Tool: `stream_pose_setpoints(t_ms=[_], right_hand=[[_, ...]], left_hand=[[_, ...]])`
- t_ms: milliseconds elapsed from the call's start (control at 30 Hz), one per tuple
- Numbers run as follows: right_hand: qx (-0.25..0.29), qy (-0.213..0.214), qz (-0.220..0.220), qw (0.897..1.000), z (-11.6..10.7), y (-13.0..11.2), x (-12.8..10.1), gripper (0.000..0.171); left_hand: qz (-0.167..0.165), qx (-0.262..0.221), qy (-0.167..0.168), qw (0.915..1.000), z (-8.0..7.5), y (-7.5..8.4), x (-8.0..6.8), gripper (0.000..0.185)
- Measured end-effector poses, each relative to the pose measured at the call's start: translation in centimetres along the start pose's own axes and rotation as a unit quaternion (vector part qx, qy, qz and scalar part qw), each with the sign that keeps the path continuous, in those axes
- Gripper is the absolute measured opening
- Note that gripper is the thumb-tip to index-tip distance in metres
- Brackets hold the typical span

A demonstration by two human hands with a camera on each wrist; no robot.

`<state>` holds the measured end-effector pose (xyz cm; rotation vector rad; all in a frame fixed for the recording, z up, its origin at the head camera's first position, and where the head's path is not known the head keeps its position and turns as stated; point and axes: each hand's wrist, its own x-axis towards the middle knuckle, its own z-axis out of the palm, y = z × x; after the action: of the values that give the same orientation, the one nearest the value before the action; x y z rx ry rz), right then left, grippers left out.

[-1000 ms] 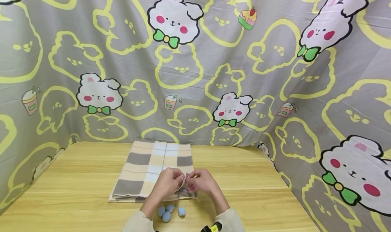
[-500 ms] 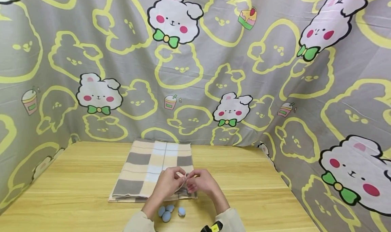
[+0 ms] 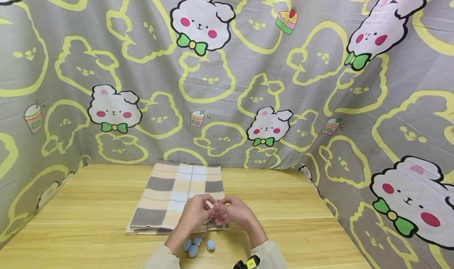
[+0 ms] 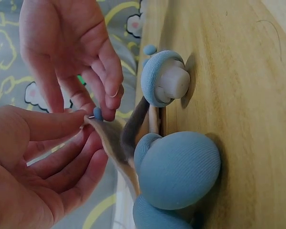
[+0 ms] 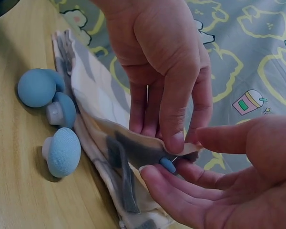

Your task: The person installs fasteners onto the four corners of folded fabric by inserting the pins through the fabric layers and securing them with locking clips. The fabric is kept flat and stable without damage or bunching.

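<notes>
A folded checked blanket point(image 3: 161, 198) in beige, grey and pale blue lies on the table. Its near right corner is lifted between both hands. My left hand point(image 3: 194, 213) pinches the fabric edge point(image 5: 150, 140) between thumb and fingers. My right hand point(image 3: 235, 213) faces it and holds a small blue-headed pin point(image 5: 168, 165) by its fingertips. In the left wrist view, the pin's thin metal shaft point(image 4: 90, 117) shows at the fabric's edge; whether it pierces the fabric I cannot tell. Several blue mushroom-shaped clips point(image 3: 193, 251) lie just in front of the blanket.
A light wooden table point(image 3: 301, 221) carries everything. One clip point(image 3: 211, 245) sits a little apart from its neighbours, below the hands. Grey patterned curtains point(image 3: 220, 111) hang behind and at both sides. A black device with a yellow label point(image 3: 251, 264) is at the right wrist.
Both hands stay at the blanket's corner. The right hand's fingers have shifted slightly against the left fingertips. Clips and blanket lie as before.
</notes>
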<state>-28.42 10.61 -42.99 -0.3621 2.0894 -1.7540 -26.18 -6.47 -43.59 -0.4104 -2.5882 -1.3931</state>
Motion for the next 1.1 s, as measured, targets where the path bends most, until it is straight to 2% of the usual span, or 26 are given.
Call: stream_pose_setpoints(t_ms=[200, 667, 1100], right_hand=[[0.005, 0.001, 0.003, 1.000, 0.08, 0.03, 0.03, 0.023], [0.014, 0.006, -0.001, 1.000, 0.13, 0.06, 0.10, 0.019], [0.023, 0.033, -0.005, 0.999, 0.24, 0.28, 0.22, 0.018]], left_hand=[[0.013, 0.007, -0.003, 0.9999, -0.01, 0.06, -0.11, 0.014], [0.007, 0.010, -0.004, 0.9999, -0.24, 0.17, -0.11, 0.017], [0.000, 0.019, 0.026, 0.9995, -0.69, 0.33, 0.03, 0.012]])
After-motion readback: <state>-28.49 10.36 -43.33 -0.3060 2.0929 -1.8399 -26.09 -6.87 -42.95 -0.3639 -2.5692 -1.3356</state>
